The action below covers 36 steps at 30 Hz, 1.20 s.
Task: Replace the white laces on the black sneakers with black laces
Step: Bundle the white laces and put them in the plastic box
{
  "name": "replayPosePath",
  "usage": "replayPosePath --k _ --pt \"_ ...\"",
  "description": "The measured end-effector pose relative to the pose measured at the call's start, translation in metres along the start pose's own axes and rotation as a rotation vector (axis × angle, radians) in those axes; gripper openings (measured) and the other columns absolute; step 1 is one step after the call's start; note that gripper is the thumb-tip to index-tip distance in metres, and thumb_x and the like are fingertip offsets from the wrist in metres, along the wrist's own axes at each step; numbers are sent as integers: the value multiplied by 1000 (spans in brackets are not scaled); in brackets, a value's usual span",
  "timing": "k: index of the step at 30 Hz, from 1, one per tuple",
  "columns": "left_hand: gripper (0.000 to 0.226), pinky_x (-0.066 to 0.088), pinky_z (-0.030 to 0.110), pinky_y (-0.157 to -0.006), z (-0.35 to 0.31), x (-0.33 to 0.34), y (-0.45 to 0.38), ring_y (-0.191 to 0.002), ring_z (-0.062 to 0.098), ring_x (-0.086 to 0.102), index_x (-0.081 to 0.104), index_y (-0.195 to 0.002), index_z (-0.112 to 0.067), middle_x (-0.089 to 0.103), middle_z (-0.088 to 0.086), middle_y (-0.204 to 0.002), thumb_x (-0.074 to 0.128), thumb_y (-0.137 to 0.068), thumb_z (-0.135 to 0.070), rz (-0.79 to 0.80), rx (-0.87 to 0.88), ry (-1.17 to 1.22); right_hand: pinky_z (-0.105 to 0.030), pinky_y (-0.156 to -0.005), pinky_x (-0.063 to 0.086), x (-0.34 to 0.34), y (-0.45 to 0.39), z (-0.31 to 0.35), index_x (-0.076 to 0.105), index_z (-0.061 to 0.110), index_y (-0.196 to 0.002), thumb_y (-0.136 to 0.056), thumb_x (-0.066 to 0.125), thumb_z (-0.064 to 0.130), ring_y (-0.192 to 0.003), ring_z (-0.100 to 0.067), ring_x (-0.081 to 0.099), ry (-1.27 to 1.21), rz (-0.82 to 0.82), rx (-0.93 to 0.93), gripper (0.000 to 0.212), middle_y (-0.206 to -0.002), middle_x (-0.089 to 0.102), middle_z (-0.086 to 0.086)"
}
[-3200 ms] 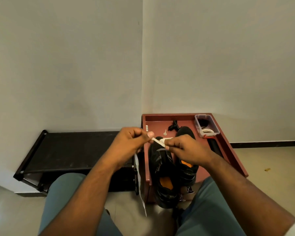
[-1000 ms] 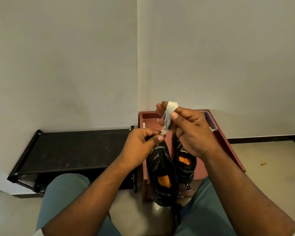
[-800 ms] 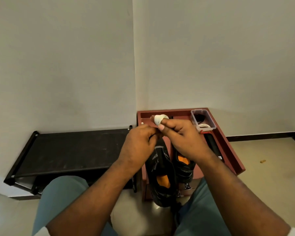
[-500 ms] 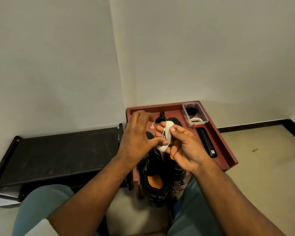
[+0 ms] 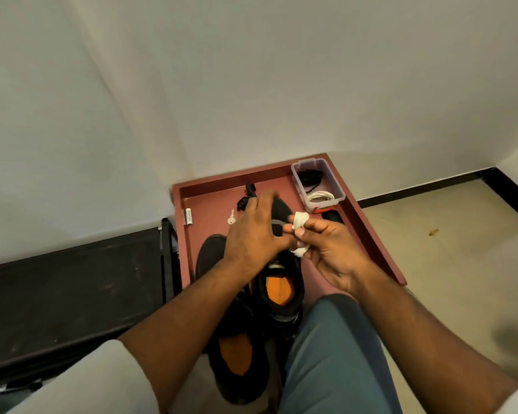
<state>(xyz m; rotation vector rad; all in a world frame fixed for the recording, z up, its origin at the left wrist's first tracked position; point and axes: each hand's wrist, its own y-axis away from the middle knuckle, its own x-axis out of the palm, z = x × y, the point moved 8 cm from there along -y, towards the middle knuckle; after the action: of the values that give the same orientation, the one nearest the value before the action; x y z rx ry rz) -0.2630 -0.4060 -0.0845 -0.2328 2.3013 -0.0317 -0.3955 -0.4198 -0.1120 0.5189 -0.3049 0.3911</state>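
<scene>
Two black sneakers with orange insoles stand side by side, the left sneaker (image 5: 234, 357) nearer me and the right sneaker (image 5: 280, 289) on the red tray (image 5: 371, 243). Above them my right hand (image 5: 332, 252) holds a white lace (image 5: 300, 220) wound in a coil round its fingers. My left hand (image 5: 253, 231) meets it from the left, thumb and forefinger pinching the lace at the coil, the other fingers raised. A clear plastic box (image 5: 340, 194) at the tray's far right corner holds a black lace (image 5: 310, 176) and another white lace (image 5: 320, 197).
On the tray lie a small key (image 5: 231, 218), a white tube (image 5: 189, 216), a black clip-like item (image 5: 245, 198) and a dark flat object (image 5: 332, 217). A black bench (image 5: 72, 288) stands to the left. Walls close the corner behind; tiled floor lies right.
The lace that hung loose from the shoe has been pulled free and wound round my right fingers. My head has tipped down and right, so the shoes and tray show larger.
</scene>
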Motion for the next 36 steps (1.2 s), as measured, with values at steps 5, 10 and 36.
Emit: replayPosePath --k 5,10,36 --pt "93 53 36 -82 -7 36 -66 -98 13 56 32 -141 -27 52 -5 -115 83 -67 -52 90 28 63 -31 -75 60 -43 -66 39 64 -4 -116 -90 57 -6 -84 -19 72 126 -54 28 27 -97 73 -14" --pt "90 54 20 -80 8 64 -136 -100 5 64 41 -143 -24 56 1 -123 86 -68 -5 191 81 545 -38 -90 54 -45 -119 68 68 1 -111 -90 58 -5 -99 -23 69 311 88 -54 24 -104 73 -14" --pt "54 -16 68 -109 32 163 -189 -151 20 8 48 -139 -41 44 -17 -149 36 -93 -67 625 328 -646 -23 -64 50 -105 -202 45 76 21 -106 -92 61 19 -68 -8 65 1609 275 -349 20 -79 72 3"
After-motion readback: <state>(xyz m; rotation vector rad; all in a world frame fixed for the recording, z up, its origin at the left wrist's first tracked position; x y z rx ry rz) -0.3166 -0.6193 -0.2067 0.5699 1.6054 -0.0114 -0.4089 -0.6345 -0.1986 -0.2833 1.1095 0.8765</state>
